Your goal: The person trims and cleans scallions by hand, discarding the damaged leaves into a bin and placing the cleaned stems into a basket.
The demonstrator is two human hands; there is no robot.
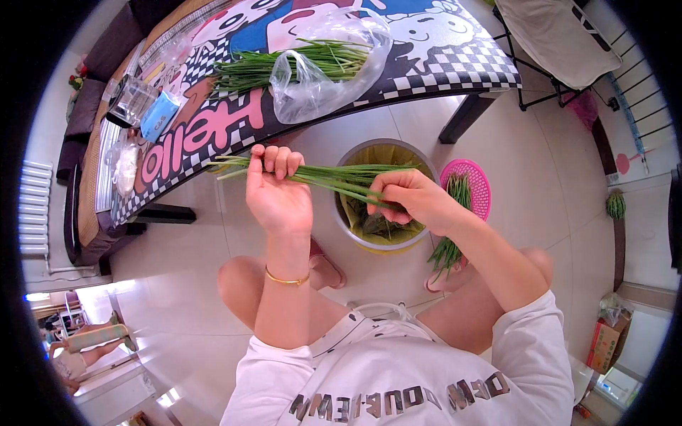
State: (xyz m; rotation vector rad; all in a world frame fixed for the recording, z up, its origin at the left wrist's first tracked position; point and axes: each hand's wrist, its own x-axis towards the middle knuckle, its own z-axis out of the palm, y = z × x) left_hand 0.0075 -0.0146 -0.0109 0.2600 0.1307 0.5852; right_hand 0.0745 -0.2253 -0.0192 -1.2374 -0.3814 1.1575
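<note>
A small bunch of green chives [334, 176] stretches sideways between my hands, above a grey-rimmed bin [339, 186] with a yellow liner. My left hand [279, 192] is closed round its left part, palm up, and the pale ends stick out past the fingers. At the other end, my right hand [412, 199] pinches the leaves between thumb and fingers. Dark plant scraps [387, 227] lie inside the bin. Right of it, a pink perforated basket [481, 186] holds more chives [458, 192], whose tips hang over its near edge.
On the cartoon-patterned table [447, 74] ahead, a large pile of chives [256, 69] lies partly in a clear plastic bag [305, 99]. A blue tissue pack [160, 116] is at its left. A folding chair [561, 42] stands at the upper right, a cardboard box [607, 344] lower right.
</note>
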